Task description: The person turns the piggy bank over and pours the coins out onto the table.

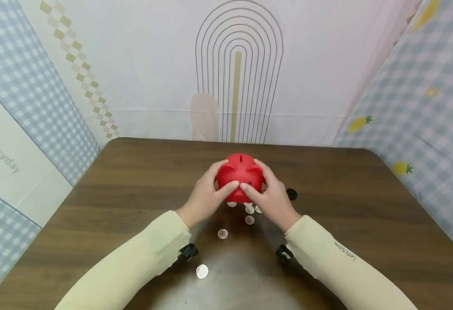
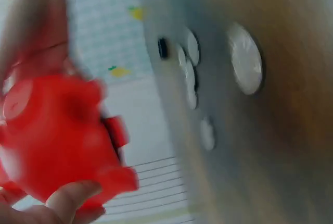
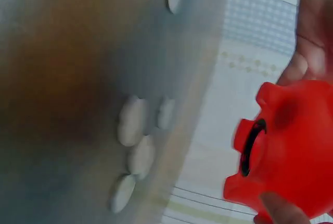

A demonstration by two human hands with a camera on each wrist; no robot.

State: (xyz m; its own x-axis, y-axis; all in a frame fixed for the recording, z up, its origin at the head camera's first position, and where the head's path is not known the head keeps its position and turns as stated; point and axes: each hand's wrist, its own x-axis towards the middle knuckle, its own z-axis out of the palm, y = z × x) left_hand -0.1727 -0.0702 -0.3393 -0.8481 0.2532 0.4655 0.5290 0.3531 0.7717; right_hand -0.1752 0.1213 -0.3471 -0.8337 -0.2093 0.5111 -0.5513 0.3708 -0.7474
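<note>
A red piggy bank (image 1: 240, 171) is held between both hands, its coin slot facing up and its snout toward me. My left hand (image 1: 206, 193) grips its left side and my right hand (image 1: 271, 199) its right side. Both thumbs lie across the face and nearly meet. In the right wrist view the piggy bank (image 3: 302, 140) hangs above the table with a dark round opening (image 3: 253, 147) between its feet. Several silvery coins (image 1: 249, 209) lie on the table beneath and just in front of it.
To the right of my right hand lies a round black cap (image 1: 292, 193) on the brown wooden table (image 1: 141, 181). Nearer to me are one coin (image 1: 222, 234) and another bright coin (image 1: 201, 271). Patterned cloths (image 1: 152, 64) hang behind and beside the table.
</note>
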